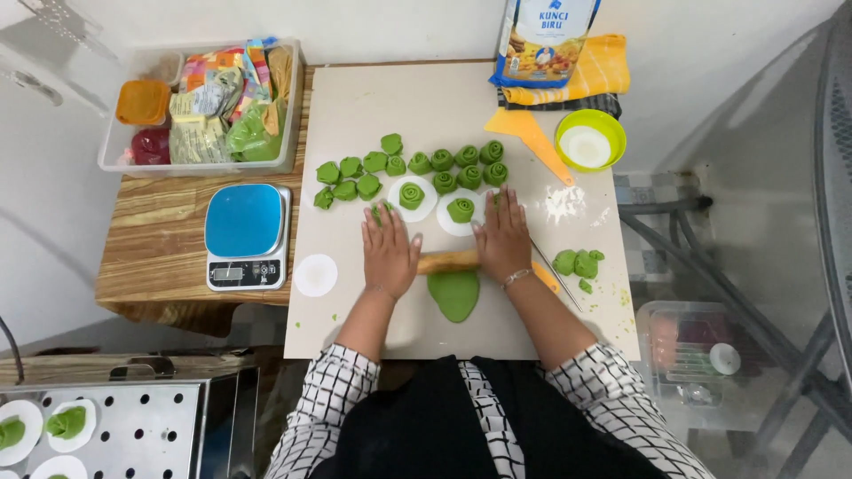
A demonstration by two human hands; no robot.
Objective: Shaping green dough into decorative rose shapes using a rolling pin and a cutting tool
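My left hand (pixel 389 248) and my right hand (pixel 503 238) lie flat, palms down, on the two ends of a wooden rolling pin (pixel 448 261). The pin rests across the top of a flattened oval of green dough (pixel 454 294) on a beige work mat (pixel 364 106). Just beyond my fingers, two green dough rolls (pixel 411 196) sit on round white papers. Behind them are several more shaped green rolls (pixel 442 160) in rows.
Small green dough lumps (pixel 579 263) and a thin metal skewer (pixel 557 276) lie right of my right hand. A blue kitchen scale (pixel 246 235), a white paper round (pixel 316 275), a clear bin of packets (pixel 204 106), an orange scraper (pixel 531 137), a green flour bowl (pixel 590 140), a flour bag (pixel 543 40) and a steamer tray (pixel 115 426) surround the mat.
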